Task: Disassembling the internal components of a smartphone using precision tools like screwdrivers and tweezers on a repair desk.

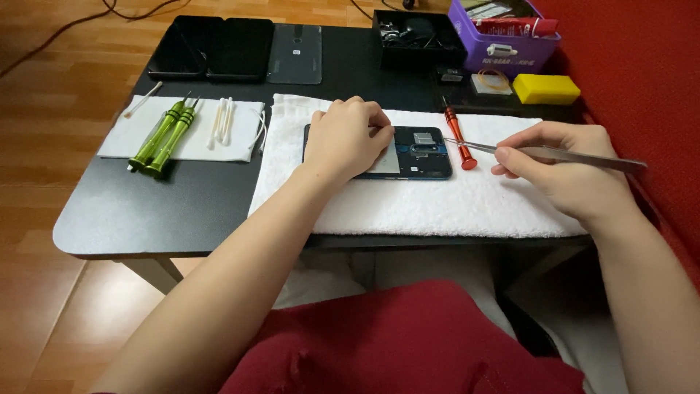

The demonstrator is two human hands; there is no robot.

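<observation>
Head view, looking down at a black counter (219,204) with rounded corners. A white folded towel (437,208) lies on its near edge. On the towel rests an opened dark-blue smartphone (419,152), back cover removed, its internal boards and shields exposed.

The left hand (346,138) lies palm down over the left part of the smartphone, its fingers (375,117) curled and pressing on the phone body, clenched around nothing that can be seen.

The right hand (561,171) hovers over the right part of the towel, its fingers (510,157) pinching slim silver metal tweezers (569,155). The tweezer tips point left and reach the right edge of the smartphone, crossing over a red-handled small screwdriver (458,138) that lies on the towel just beside the phone.

To the left, a smaller white cloth (124,138) carries 2 green-handled screwdrivers (164,138) lying side by side and a group of white cotton swabs (222,122).

Along the far edge lie 2 black glossy phone screens (211,47) and 1 grey phone back panel (295,55). Further right stand a black open tray of small parts (415,33), a purple plastic box (503,44) holding tools, and a yellow rectangular block (547,89).

Dark-red cloth (394,343) covers the person's lap at the bottom; a wooden floor (44,109) shows at left.
</observation>
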